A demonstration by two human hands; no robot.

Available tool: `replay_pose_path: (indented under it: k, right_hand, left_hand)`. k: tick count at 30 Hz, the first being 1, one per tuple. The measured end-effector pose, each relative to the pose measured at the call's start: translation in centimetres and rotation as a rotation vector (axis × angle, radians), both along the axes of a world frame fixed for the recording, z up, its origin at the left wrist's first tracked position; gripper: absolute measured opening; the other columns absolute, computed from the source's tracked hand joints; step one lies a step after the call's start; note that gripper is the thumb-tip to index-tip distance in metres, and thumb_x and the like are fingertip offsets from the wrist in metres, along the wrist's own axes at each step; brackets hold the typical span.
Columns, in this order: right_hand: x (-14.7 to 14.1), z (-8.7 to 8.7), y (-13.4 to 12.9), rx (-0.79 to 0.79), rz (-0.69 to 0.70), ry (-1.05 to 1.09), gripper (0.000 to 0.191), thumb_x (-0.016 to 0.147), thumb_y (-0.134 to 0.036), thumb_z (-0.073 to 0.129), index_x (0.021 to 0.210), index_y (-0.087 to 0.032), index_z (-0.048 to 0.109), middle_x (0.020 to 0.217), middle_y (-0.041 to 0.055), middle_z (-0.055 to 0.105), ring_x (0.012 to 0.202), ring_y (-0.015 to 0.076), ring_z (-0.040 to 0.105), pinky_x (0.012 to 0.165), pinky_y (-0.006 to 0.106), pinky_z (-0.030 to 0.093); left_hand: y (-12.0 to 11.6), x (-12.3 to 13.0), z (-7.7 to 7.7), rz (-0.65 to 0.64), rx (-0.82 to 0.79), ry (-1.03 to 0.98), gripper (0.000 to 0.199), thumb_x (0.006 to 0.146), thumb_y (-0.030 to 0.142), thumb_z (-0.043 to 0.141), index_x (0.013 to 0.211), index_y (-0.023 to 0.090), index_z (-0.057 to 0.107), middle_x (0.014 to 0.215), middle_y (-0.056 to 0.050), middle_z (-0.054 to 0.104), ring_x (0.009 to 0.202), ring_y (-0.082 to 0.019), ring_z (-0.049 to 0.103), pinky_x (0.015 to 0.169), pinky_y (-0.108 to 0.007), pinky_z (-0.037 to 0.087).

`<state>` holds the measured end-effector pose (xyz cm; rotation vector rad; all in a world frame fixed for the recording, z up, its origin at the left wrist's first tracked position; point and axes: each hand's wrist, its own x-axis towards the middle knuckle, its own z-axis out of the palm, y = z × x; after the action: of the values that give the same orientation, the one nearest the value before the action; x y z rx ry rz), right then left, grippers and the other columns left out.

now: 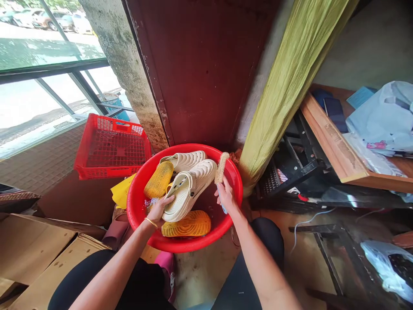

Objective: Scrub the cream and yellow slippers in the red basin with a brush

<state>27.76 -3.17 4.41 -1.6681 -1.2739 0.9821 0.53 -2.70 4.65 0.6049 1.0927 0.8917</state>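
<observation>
A round red basin [184, 246] holds water and several clogs. My left hand [158, 211] grips the heel end of a cream clog [182, 196], whose toe points up and right. In my right hand [226, 196] is a scrub brush [221, 168] with tan bristles and a pale blue handle, held upright just right of the clog's toe, apart from it. Behind the held clog lies another cream clog [189, 160]. A yellow clog [159, 178] rests at the basin's left, and a second yellow one [187, 224] lies sole up near the front.
A red plastic crate [112, 148] sits behind left of the basin. Cardboard boxes [35, 249] are at the left. A maroon door [206, 69] stands behind, beside a yellow-green curtain [277, 90]. At right are a wooden drawer [335, 142] with bags and a black metal frame [335, 254].
</observation>
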Motion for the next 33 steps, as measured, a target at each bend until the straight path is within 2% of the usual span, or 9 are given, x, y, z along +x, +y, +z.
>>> replay_pose_path:
  k: [3,8,14,17,21,24,29,31,33]
  right_hand:
    - [-0.9,-0.4,-1.0,0.029,0.059,-0.032,0.062,0.105,-0.050,0.033,0.162,-0.023,0.031,0.071,-0.0027,0.064,0.045,0.0107,0.057,0.043,0.018,0.047]
    - [-3.2,-1.7,-3.8,0.204,0.132,-0.223,0.059,0.106,-0.039,0.034,0.160,-0.016,0.038,0.095,0.0087,0.077,0.083,0.0209,0.076,0.082,0.033,0.061]
    - [-3.5,-0.4,-4.6,0.507,0.166,-0.374,0.060,0.105,-0.030,0.032,0.163,-0.013,0.029,0.153,0.0182,0.054,0.133,0.0246,0.060,0.107,0.038,0.053]
    - [-4.4,0.0,-6.1,0.387,0.409,-0.494,0.064,0.103,-0.027,0.039,0.165,-0.017,0.026,0.143,0.0157,0.064,0.120,0.0252,0.069,0.098,0.036,0.057]
    - [-5.2,0.3,-7.1,0.098,0.622,-0.549,0.068,0.101,-0.028,0.046,0.166,-0.026,0.025,0.113,0.0097,0.079,0.090,0.0242,0.077,0.081,0.032,0.060]
    - [-4.9,0.9,-5.0,-0.047,0.534,-0.419,0.061,0.104,-0.032,0.041,0.164,-0.029,0.029,0.095,0.0059,0.079,0.076,0.0205,0.075,0.069,0.027,0.057]
    - [-4.4,1.5,-0.2,-0.229,0.187,-0.164,0.044,0.108,-0.037,0.034,0.143,-0.019,0.054,0.087,0.0070,0.075,0.049,0.0108,0.063,0.048,0.018,0.049]
    - [-4.7,1.1,0.0,-0.248,0.166,-0.144,0.041,0.107,-0.036,0.036,0.134,-0.017,0.060,0.083,0.0069,0.073,0.045,0.0098,0.060,0.046,0.018,0.047]
    - [-5.0,0.7,-1.0,-0.251,0.232,-0.122,0.043,0.106,-0.035,0.039,0.143,-0.020,0.055,0.082,0.0044,0.071,0.044,0.0095,0.059,0.045,0.018,0.047]
  left_hand:
    - [-0.1,-0.4,0.5,0.028,-0.096,-0.074,0.044,0.083,0.024,0.067,0.123,0.007,0.067,0.085,-0.012,0.079,0.070,-0.026,0.076,0.062,-0.034,0.062]
    - [-0.1,0.1,0.8,0.095,-0.077,-0.116,0.044,0.089,0.033,0.063,0.126,0.009,0.066,0.094,-0.014,0.079,0.085,-0.029,0.077,0.073,-0.039,0.064]
    - [1.0,1.9,-0.5,0.309,0.467,0.269,0.063,0.083,0.054,0.071,0.135,0.018,0.062,0.136,-0.012,0.068,0.129,-0.032,0.061,0.111,-0.046,0.048]
    - [1.8,2.0,-1.4,0.355,0.613,0.513,0.068,0.089,0.058,0.064,0.143,0.017,0.056,0.149,-0.014,0.057,0.139,-0.032,0.051,0.121,-0.047,0.035]
    - [1.8,1.7,-1.6,0.328,0.641,0.769,0.072,0.094,0.057,0.057,0.153,0.018,0.044,0.154,-0.015,0.052,0.141,-0.032,0.049,0.122,-0.047,0.032]
    - [0.8,2.2,-1.5,0.203,0.730,0.922,0.076,0.093,0.057,0.057,0.156,0.017,0.041,0.151,-0.018,0.053,0.140,-0.034,0.049,0.120,-0.048,0.034]
    - [-1.8,4.3,-2.3,-0.086,0.841,1.005,0.076,0.092,0.057,0.057,0.157,0.021,0.039,0.136,-0.017,0.060,0.124,-0.034,0.061,0.108,-0.049,0.046]
    - [-2.3,4.8,-2.9,-0.124,0.827,1.017,0.078,0.092,0.059,0.055,0.156,0.018,0.039,0.136,-0.019,0.059,0.123,-0.034,0.061,0.108,-0.049,0.046]
    - [-2.2,4.8,-3.4,-0.110,0.792,1.024,0.077,0.093,0.060,0.053,0.155,0.016,0.040,0.138,-0.021,0.059,0.126,-0.034,0.060,0.110,-0.050,0.045]
